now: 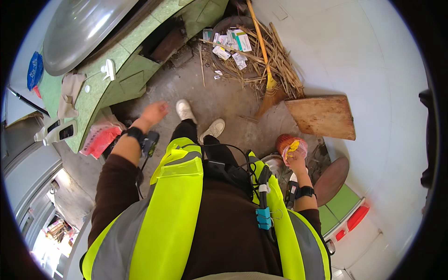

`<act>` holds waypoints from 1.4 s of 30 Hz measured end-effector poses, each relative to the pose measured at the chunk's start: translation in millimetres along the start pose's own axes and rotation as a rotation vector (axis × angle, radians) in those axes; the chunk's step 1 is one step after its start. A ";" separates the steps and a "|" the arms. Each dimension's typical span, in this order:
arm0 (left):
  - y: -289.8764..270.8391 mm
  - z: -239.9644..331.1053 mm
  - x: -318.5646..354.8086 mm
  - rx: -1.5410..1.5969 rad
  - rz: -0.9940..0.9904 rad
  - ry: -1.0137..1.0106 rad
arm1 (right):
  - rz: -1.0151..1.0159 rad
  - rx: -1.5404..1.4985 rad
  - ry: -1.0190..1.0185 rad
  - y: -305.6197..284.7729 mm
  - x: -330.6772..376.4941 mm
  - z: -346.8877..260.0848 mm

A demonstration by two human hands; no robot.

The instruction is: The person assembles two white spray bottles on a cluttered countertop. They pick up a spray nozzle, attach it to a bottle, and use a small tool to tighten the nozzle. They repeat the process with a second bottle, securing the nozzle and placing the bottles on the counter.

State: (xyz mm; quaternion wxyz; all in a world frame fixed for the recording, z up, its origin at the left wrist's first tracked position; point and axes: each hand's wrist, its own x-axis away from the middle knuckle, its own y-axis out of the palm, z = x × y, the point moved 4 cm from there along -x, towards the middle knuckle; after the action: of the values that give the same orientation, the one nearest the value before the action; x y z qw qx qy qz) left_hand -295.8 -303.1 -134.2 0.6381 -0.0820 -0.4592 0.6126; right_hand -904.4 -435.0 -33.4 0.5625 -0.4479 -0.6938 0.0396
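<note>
My right hand is closed on the top of a red mesh-like bag, out to my right. Something yellow and some thin clear plastic show at the grip; the bag's contents I cannot make out. My left hand hangs in the air over the floor on the other side, its fingers loosely curled with nothing seen in them. Nearest to it is a red and white plastic bag beside the green-tiled counter. Both wrists carry dark straps with small devices.
A large metal lid covers part of the counter. Ahead, a round basin holds cardboard boxes, beside dry stalks and a yellow-handled broom. A wooden board leans at the right wall, near a brown round lid.
</note>
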 end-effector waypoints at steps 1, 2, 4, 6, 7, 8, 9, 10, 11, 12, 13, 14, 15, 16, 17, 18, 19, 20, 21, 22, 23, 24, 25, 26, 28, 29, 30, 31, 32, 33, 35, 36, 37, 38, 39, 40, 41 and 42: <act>6.6 18.3 -24.2 -0.003 -0.086 -0.010 | 0.030 -0.063 0.055 -3.4 2.6 5.9; 11.2 34.6 -42.9 -0.018 -0.134 0.025 | 0.011 -0.081 0.088 -4.7 6.6 11.6; 22.4 58.6 -78.8 -0.029 -0.170 0.072 | -0.006 -0.211 0.101 2.8 14.0 23.3; 33.8 70.3 -119.9 -0.050 -0.190 0.118 | -0.015 -0.261 0.168 8.8 14.7 37.8; 43.4 73.4 -135.6 -0.071 -0.206 0.129 | -0.029 -0.243 0.238 15.0 18.0 48.1; 53.7 76.0 -148.6 -0.094 -0.223 0.142 | -0.044 -0.228 0.309 20.1 22.2 58.8; 62.7 78.2 -159.2 -0.105 -0.230 0.153 | -0.048 -0.242 0.312 24.9 25.0 66.8; 71.2 80.5 -169.6 -0.119 -0.235 0.163 | -0.054 -0.258 0.312 31.1 25.0 74.7; 77.3 81.6 -181.7 -0.137 -0.234 0.172 | -0.061 -0.288 0.333 38.3 21.3 82.8; 85.9 82.0 -192.4 -0.133 -0.259 0.178 | -0.071 -0.284 0.294 46.2 16.6 88.7; 97.2 82.7 -202.4 -0.130 -0.281 0.181 | -0.082 -0.290 0.303 51.5 9.0 96.5; 110.9 82.0 -209.8 -0.125 -0.309 0.180 | -0.097 -0.294 0.318 58.1 3.3 105.1; 125.6 84.1 -218.7 -0.149 -0.325 0.204 | -0.109 -0.285 0.339 59.7 -3.2 113.5; 139.2 83.4 -233.1 -0.178 -0.334 0.229 | -0.111 -0.263 0.423 61.7 -10.9 123.9; 155.3 81.2 -243.6 -0.215 -0.350 0.274 | -0.098 -0.301 0.413 65.1 -17.3 131.2; 171.7 79.6 -256.0 -0.250 -0.377 0.259 | -0.079 -0.340 0.404 63.2 -20.0 137.8; 186.4 77.2 -271.8 -0.253 -0.396 0.253 | -0.061 -0.331 0.400 65.1 -27.3 144.1; 203.8 76.3 -283.9 -0.248 -0.416 0.242 | -0.053 -0.388 0.435 66.2 -28.2 152.5; 218.4 74.6 -296.3 -0.252 -0.450 0.209 | -0.050 -0.401 0.484 67.4 -29.2 161.2; 229.6 79.5 -308.0 -0.209 -0.405 0.275 | -0.053 -0.419 0.526 70.1 -30.0 169.4; 241.9 83.5 -322.6 -0.227 -0.409 0.266 | -0.057 -0.437 0.571 73.7 -29.9 177.5; 251.9 87.9 -337.5 -0.246 -0.413 0.258 | -0.052 -0.405 0.581 77.8 -32.1 184.3; 260.8 92.6 -351.1 -0.266 -0.418 0.249 | -0.049 -0.375 0.593 82.7 -33.8 190.7; 267.8 97.5 -365.0 -0.260 -0.391 0.229 | -0.046 -0.325 0.614 87.5 -37.3 197.2; 279.9 103.9 -395.9 -0.354 -0.378 0.211 | -0.048 -0.372 0.646 100.0 -44.9 207.8; 285.9 105.1 -412.5 -0.401 -0.371 0.201 | -0.048 -0.386 0.667 106.2 -49.8 212.6; 292.3 105.0 -429.1 -0.402 -0.385 0.197 | -0.064 -0.369 0.685 111.5 -52.8 216.9; 297.1 102.2 -445.1 -0.404 -0.359 0.199 | -0.054 -0.376 0.713 117.1 -57.7 221.2; 301.5 98.6 -461.2 -0.409 -0.325 0.207 | -0.052 -0.386 0.731 122.4 -61.2 224.7; 305.0 94.9 -475.1 -0.409 -0.269 0.223 | -0.049 -0.394 0.747 126.7 -64.6 228.1; 311.9 87.4 -489.0 -0.422 -0.151 0.357 | -0.052 -0.354 0.767 135.8 -72.2 234.7; 315.7 85.1 -493.0 -0.467 -0.106 0.425 | -0.041 -0.404 0.770 139.8 -76.4 237.9; 320.2 81.0 -495.0 -0.540 -0.135 0.450 | -0.052 -0.349 0.755 142.1 -79.2 241.1; 331.8 74.6 -503.2 -0.514 -0.419 0.313 | -0.035 -0.387 0.775 145.4 -83.3 245.9; 335.5 73.1 -504.2 -0.506 -0.456 0.277 | -0.030 -0.377 0.775 148.4 -87.4 250.7; 338.3 72.3 -502.9 -0.499 -0.491 0.243 | -0.033 -0.361 0.750 151.8 -92.4 255.2; 340.1 71.9 -499.6 -0.488 -0.514 0.219 | -0.025 -0.373 0.783 155.9 -94.9 261.6; 337.3 72.3 -496.5 -0.423 -0.442 0.203 | -0.028 -0.375 0.786 159.6 -100.2 268.1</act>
State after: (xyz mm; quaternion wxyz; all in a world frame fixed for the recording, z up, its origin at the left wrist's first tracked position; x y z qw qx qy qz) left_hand -498.2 -682.1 -559.5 0.7671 -0.1718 -0.5170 0.3386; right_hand -1034.5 -286.3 -294.8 0.6931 -0.5140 -0.4283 -0.2683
